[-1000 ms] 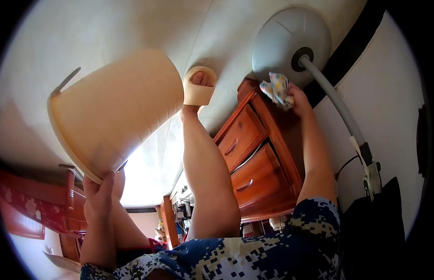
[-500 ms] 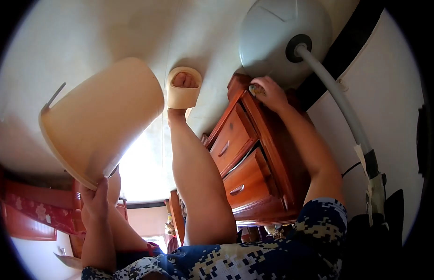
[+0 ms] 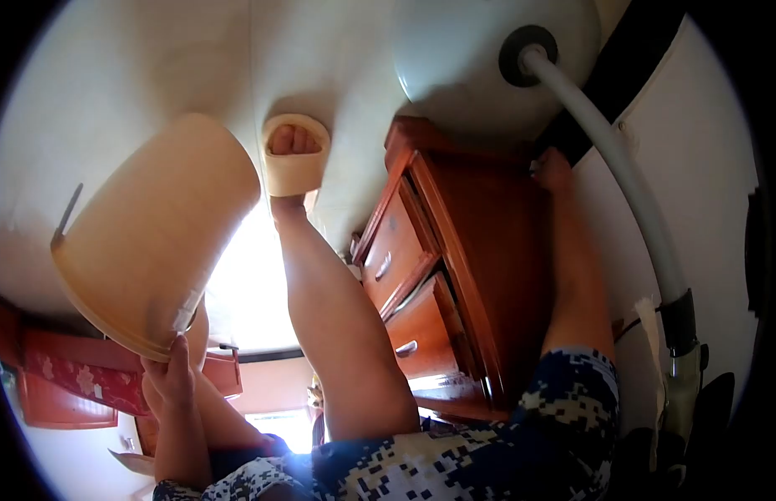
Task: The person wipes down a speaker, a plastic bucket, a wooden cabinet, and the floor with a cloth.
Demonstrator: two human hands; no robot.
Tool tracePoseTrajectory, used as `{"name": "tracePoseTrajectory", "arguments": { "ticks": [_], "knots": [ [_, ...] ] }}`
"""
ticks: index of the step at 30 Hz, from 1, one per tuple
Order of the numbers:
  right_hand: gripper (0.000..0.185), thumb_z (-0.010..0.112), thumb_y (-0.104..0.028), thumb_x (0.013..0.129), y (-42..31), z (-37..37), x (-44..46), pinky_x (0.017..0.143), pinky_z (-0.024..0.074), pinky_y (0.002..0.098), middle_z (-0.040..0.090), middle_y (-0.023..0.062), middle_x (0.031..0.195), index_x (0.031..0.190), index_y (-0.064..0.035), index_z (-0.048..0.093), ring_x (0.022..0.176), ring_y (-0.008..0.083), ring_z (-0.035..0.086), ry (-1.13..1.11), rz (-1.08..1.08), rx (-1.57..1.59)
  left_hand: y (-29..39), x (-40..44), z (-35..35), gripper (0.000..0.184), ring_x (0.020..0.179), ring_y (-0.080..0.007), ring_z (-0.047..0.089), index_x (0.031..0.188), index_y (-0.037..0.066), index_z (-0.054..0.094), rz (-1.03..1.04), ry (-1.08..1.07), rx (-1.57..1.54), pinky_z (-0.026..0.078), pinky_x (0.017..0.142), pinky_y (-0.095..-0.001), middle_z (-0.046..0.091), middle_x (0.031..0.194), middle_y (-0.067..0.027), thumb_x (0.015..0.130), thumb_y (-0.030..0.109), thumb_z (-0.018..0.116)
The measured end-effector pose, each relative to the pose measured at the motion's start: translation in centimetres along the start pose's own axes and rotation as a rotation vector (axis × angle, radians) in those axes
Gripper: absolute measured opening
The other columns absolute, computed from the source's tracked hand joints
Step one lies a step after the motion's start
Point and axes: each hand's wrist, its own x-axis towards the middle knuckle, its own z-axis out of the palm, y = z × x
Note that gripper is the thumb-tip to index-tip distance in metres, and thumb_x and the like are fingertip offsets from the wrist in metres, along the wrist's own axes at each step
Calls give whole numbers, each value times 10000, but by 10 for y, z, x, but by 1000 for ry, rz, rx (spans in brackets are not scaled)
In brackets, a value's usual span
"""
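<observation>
My left hand (image 3: 169, 376) grips the rim of a cream plastic bucket (image 3: 167, 225) with its thumb over the edge. The bucket is tilted, its outer side and base facing me, so its inside is hidden. My right hand (image 3: 555, 171) is closed at the far right corner of a reddish-brown wooden cabinet (image 3: 497, 242), next to the wall. A small pale bit shows at its fingers, too small and dark to name. The cabinet has drawers with metal handles, and the lower drawer (image 3: 426, 330) sticks out slightly.
A round grey base (image 3: 463, 58) with a grey pole (image 3: 609, 146) stands beyond the cabinet and along the right wall. My foot in a cream slipper (image 3: 296, 171) rests on the pale floor (image 3: 338, 75). Red furniture with a patterned cloth (image 3: 87, 371) is at lower left.
My right hand has moved right and slightly down, from the cabinet's near-left top edge to its wall-side corner. The bucket, still in my left hand, appears shifted left along with the whole view.
</observation>
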Motion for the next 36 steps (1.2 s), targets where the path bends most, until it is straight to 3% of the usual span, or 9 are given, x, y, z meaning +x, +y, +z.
{"name": "tracePoseTrajectory", "arguments": {
  "ticks": [3, 5, 10, 17, 22, 25, 28, 30, 36],
  "knots": [
    [196, 579, -85, 795, -5, -3, 12, 812, 447, 405, 569, 204, 998, 976, -17, 547, 947, 332, 548, 85, 75, -34, 35, -11, 15, 450, 1055, -211, 483, 1193, -18, 395, -127, 64, 244, 388, 909, -305, 495, 1160, -132, 788, 44, 582],
    [199, 588, -93, 793, -3, 5, 3, 807, 449, 413, 585, 205, 965, 972, -19, 548, 947, 335, 554, 147, 161, 60, 14, -5, 8, 445, 1064, -213, 480, 1193, -18, 396, -4, 27, -47, 380, 920, -305, 493, 1163, -134, 789, 37, 576],
    [245, 627, -151, 780, -68, -43, -15, 702, 491, 348, 628, 131, 920, 999, -51, 578, 803, 231, 623, -183, 348, 604, -8, 5, -1, 450, 1067, -217, 481, 1198, -16, 391, 37, -80, -219, 361, 942, -309, 488, 1173, -136, 785, 17, 567],
    [314, 729, -131, 662, -184, -52, -38, 715, 488, 320, 638, 106, 870, 950, -63, 624, 800, 186, 609, -36, -423, 920, 14, 13, -3, 475, 1088, -212, 466, 1209, -17, 386, -50, -58, -240, 360, 939, -312, 469, 1200, -125, 772, 3, 572],
    [342, 584, -207, 817, -57, -47, 5, 662, 500, 350, 614, 161, 980, 1063, 30, 554, 792, 249, 611, 119, 290, 777, 3, 11, -12, 475, 1103, -210, 452, 1209, -29, 387, 1, -48, -253, 362, 933, -294, 458, 1213, -124, 786, 55, 586],
    [320, 511, -191, 848, 27, 60, 64, 797, 459, 394, 595, 184, 1017, 1071, 33, 560, 931, 305, 566, 348, -233, 146, 18, 2, -9, 487, 1075, -213, 471, 1201, -35, 399, -44, 21, -1, 369, 921, -288, 480, 1187, -131, 783, 103, 608],
    [319, 467, -196, 865, -37, 9, 29, 908, 388, 397, 573, 191, 1068, 1087, 10, 569, 1038, 344, 498, 115, 165, 253, 46, -8, 2, 518, 1019, -216, 508, 1202, -44, 403, -85, 4, 190, 387, 892, -284, 519, 1138, -133, 776, 148, 627],
    [250, 519, -200, 836, -26, 41, 38, 720, 469, 389, 616, 162, 885, 1015, -40, 590, 845, 321, 581, 227, -58, 334, 56, -13, 9, 539, 978, -218, 532, 1204, -48, 403, -81, -15, 251, 400, 870, -280, 542, 1107, -136, 774, 181, 634],
    [168, 582, -162, 818, -103, -18, 0, 691, 464, 286, 627, 39, 890, 956, -90, 643, 820, 127, 558, 67, 12, 975, 42, -5, 6, 513, 963, -214, 547, 1175, -55, 437, -169, -26, 259, 417, 844, -287, 553, 1107, -152, 785, 219, 626]
  ]
}}
